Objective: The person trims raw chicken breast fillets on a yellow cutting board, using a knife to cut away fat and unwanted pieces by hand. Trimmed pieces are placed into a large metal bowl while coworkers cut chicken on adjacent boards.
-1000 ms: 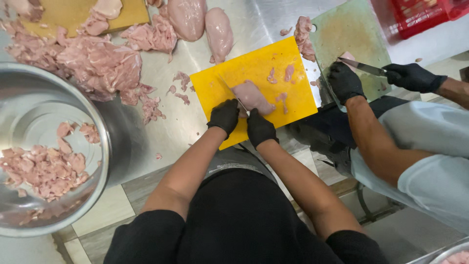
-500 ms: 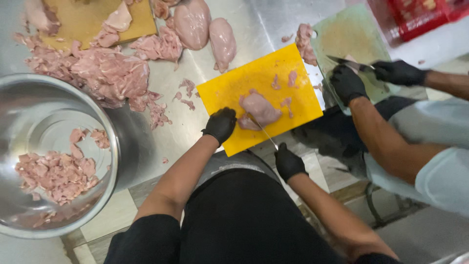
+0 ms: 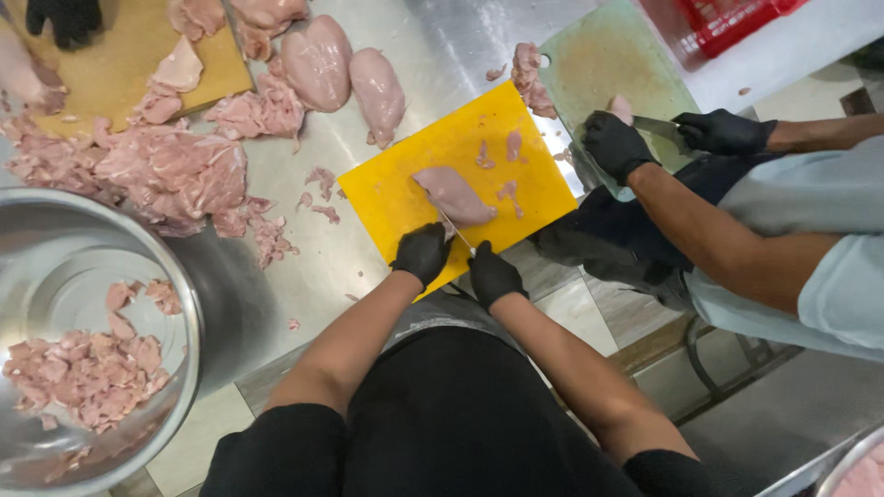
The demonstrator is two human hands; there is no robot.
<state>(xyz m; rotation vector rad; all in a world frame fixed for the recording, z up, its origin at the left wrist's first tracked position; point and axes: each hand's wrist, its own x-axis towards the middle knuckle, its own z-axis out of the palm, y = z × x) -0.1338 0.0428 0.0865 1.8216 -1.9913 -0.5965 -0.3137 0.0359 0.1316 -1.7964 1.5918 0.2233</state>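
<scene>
Starting at nine o'clock, a big steel bowl holds diced raw chicken, and a loose heap of cut meat lies on the steel counter toward eleven o'clock. Two whole chicken breasts rest near twelve o'clock. At the centre sits my yellow cutting board with one chicken piece on it. My left hand, in a black glove, curls at the board's near edge just beside the meat; I cannot tell whether its grip touches anything. My right hand is clenched, its grip around a thin knife whose blade reaches the chicken piece. Toward two o'clock, a co-worker's gloved hands hold another knife over a green board.
</scene>
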